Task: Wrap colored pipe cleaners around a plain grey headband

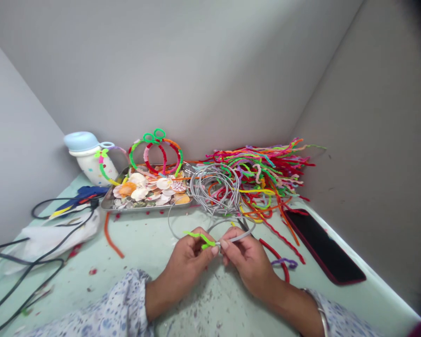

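**Hands pinched green stem onto grey band at table front**

Left hand (187,262) had thumb and forefinger pressed together on a fuzzy lime-green stem (199,237), other fingers curled under. The stem was bent, one end sticking up and left, the other meeting the band. Right hand (247,262) pinched a thin, smooth grey band (239,237) between thumb and fingertip, just beside the left fingertips. The band curved up and away in an open arc. Both things were held low over the pale green table (143,262), front centre. The table surface was speckled with fluff bits.

Behind the hands was a loose heap of grey hoops (214,187), same thin arcs, tangled. To its right lay a big pile (266,171) of wavy fuzzy stems, red, orange, green, yellow and pink. A curved red stem (279,259) and a purple scrap (284,263) lay near the right wrist. A flat black phone (323,248) with a red edge lay far right.

At back left a metal tray (143,209) held ridged shells, white, orange and pink. Stem-wrapped hoops (161,152) stood upright behind it. A white jar (87,161) with a blue lid was left of those. Blue glue gun (84,193), black cables (28,271), crumpled white bag (45,238) at left. An orange stem (110,238) lay flat below the tray
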Motion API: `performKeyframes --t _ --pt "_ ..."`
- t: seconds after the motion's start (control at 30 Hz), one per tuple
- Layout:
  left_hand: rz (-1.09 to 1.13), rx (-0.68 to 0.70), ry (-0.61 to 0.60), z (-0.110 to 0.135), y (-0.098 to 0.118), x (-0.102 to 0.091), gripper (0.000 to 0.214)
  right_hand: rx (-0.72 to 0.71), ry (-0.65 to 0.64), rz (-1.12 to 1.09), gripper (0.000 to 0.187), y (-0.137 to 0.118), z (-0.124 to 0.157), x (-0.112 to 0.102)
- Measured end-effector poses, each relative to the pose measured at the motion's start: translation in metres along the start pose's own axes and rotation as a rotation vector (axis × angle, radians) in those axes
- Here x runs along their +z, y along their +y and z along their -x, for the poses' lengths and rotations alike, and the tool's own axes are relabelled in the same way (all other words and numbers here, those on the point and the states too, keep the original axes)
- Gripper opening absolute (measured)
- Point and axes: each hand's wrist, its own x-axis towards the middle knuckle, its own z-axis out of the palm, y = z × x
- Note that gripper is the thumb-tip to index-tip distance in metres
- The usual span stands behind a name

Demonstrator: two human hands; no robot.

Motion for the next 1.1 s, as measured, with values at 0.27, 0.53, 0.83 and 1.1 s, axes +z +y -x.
performKeyframes --t 0.27,0.53,0.83,1.1 --pt "0.069 -0.02 0.0 -0.0003 0.0064 0.001 0.028 -0.026 -0.026 -0.006 0.02 0.001 0.0009 -0.0002" --pt "0.078 -0.048 -0.002 -0.003 0.0079 0.002 0.03 -0.002 -0.012 -0.006 0.019 0.0001 0.0013 -0.0008" --pt "0.018 -0.055 0.022 -0.0024 0.0078 0.0012 0.032 0.022 0.007 -0.008 0.02 0.001 0.0013 -0.0003" --pt "0.049 -0.081 0.021 -0.0013 0.0089 -0.0005 0.029 -0.035 -0.022 0.003 0.02 0.0015 0.0026 -0.0008"
